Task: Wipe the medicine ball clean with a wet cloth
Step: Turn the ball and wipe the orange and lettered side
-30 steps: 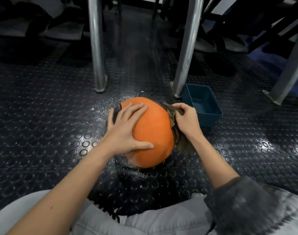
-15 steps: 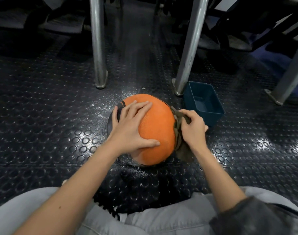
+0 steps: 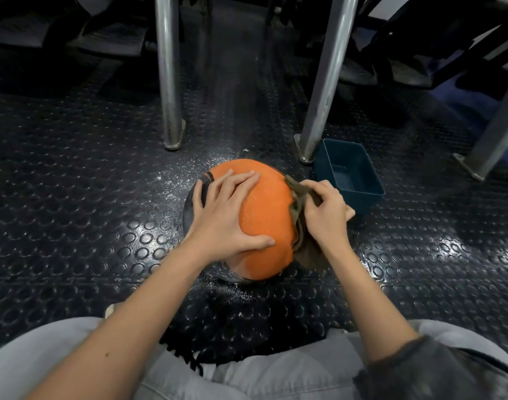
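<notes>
Left fingers (image 3: 242, 180): straight and spread wide, laid flat over the top of the ball, thumb stretched out across its near face. The left hand (image 3: 222, 217) presses on the ball and grips nothing.

Right fingers (image 3: 312, 189): curled, bunching a fold of the cloth (image 3: 298, 210) against the ball's right flank. The right hand (image 3: 327, 216) holds the cloth between palm and ball; the rest of the cloth hangs below the wrist to the floor (olive-brown; whether it is wet cannot be told).

Medicine ball (image 3: 265, 217): sits on the floor between the two hands, directly ahead of the knees. Surface is bright orange with a fine pebbled grain. A dark grey panel with a black stripe shows at its left side, partly under the left hand, and dark again along the bottom edge. A thin dark seam runs over the upper right. The ball is round, so no long axis can be read; the orange panel faces up and towards the camera, the dark panel faces left.

Floor (image 3: 102, 203): black rubber with raised round studs, glossy, with pale speckling around the ball.

Blue tub (image 3: 369, 199): rectangular, just beside the right hand on its far right, standing open side up.

Metal legs: one upright (image 3: 168, 82) beyond the ball to the left, one slanted (image 3: 325, 82) touching or nearly touching the tub's far corner, and a third (image 3: 495, 134) at far right.

Near edge: grey trousers (image 3: 261, 376) and a dark sleeve (image 3: 437, 370) on the right arm.
</notes>
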Demonstrator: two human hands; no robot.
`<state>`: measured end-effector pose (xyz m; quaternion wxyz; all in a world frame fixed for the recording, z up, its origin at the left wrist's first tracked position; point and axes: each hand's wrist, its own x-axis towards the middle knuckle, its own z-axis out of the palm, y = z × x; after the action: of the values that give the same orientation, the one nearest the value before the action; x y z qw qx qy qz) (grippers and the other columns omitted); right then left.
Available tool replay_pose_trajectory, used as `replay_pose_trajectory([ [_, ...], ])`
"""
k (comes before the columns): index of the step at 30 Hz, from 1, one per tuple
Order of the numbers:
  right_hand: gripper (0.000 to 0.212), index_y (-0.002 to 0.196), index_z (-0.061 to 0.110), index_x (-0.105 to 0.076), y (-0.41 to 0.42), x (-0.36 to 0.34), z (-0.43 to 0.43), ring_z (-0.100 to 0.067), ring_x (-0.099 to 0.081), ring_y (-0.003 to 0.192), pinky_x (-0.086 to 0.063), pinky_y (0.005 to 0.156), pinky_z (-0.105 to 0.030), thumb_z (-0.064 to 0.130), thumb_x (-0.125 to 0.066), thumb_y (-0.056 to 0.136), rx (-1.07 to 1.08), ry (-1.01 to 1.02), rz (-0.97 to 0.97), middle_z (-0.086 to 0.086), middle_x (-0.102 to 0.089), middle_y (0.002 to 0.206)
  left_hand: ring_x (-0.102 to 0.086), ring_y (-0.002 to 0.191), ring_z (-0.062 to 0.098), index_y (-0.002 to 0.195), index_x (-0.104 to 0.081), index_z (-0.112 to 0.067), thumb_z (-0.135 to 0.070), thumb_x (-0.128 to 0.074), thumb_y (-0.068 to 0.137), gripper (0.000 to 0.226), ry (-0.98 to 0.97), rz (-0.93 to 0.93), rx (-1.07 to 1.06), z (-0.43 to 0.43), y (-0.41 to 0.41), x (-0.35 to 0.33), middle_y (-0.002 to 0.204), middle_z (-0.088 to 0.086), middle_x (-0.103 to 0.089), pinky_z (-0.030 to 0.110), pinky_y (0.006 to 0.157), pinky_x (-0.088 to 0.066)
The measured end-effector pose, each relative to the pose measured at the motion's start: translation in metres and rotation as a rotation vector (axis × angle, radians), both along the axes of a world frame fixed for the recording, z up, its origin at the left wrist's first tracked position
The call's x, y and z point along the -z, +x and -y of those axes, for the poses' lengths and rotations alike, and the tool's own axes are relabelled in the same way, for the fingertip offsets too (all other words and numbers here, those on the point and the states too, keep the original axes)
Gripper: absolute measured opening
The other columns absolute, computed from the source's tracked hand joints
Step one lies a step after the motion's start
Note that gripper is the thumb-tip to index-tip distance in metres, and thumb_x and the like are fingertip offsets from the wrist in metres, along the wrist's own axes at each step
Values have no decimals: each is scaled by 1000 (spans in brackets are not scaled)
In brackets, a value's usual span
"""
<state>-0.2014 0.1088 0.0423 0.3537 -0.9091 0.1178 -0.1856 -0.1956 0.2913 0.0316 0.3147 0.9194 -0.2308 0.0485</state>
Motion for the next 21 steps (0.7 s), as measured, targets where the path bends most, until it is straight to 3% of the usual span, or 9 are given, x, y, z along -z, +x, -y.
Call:
replay_pose_trajectory([
  [3, 11, 92, 35, -66, -22, -1, -21, -5, -44, 94, -11, 73, -29, 28, -58, 91, -152, -118, 122, 17, -53, 87, -1, 138, 1, 146, -20, -37, -79, -45, 47, 111, -4, 17, -16, 0, -2, 1, 147, -20, -21, 46, 111, 15],
  [6, 13, 92, 34, -68, -30, 0, -26, -2, -40, 89, -11, 73, -29, 33, -56, 87, -236, -287, 204, 19, -54, 88, 0, 138, 0, 146, -19, -37, -77, -45, 48, 109, -16, 11, 8, 0, -3, 1, 148, -21, -20, 42, 111, 18],
  [10, 25, 106, 29, -67, 1, 9, 6, -9, -47, 101, -10, 73, -29, 14, -50, 95, -30, -53, 11, 13, -54, 96, 3, 134, -5, 146, -17, -39, -82, -46, 48, 111, -31, 7, 19, -2, -2, 3, 148, -20, -19, 45, 112, 17],
  [12, 26, 110, 26, -66, 9, 11, 14, -11, -49, 104, -11, 79, -30, 12, -48, 96, 57, 94, -68, 8, -58, 104, 4, 132, -6, 146, -17, -39, -83, -47, 47, 112, -34, 10, 12, -2, -2, 2, 148, -20, -20, 46, 112, 16],
  [14, 24, 108, 25, -66, 3, 8, 8, -9, -48, 102, -12, 80, -30, 13, -49, 96, 74, 113, -74, 8, -57, 103, 1, 136, -2, 146, -19, -37, -83, -46, 46, 113, -17, 16, 2, -2, -3, 2, 148, -20, -20, 47, 112, 15],
  [21, 13, 93, 34, -68, -32, 5, -23, -1, -40, 89, -11, 73, -28, 33, -56, 87, -211, -254, 208, 18, -55, 90, 0, 135, -3, 146, -21, -38, -79, -46, 48, 110, -18, 28, -10, -1, -6, 2, 147, -20, -22, 46, 112, 13],
])
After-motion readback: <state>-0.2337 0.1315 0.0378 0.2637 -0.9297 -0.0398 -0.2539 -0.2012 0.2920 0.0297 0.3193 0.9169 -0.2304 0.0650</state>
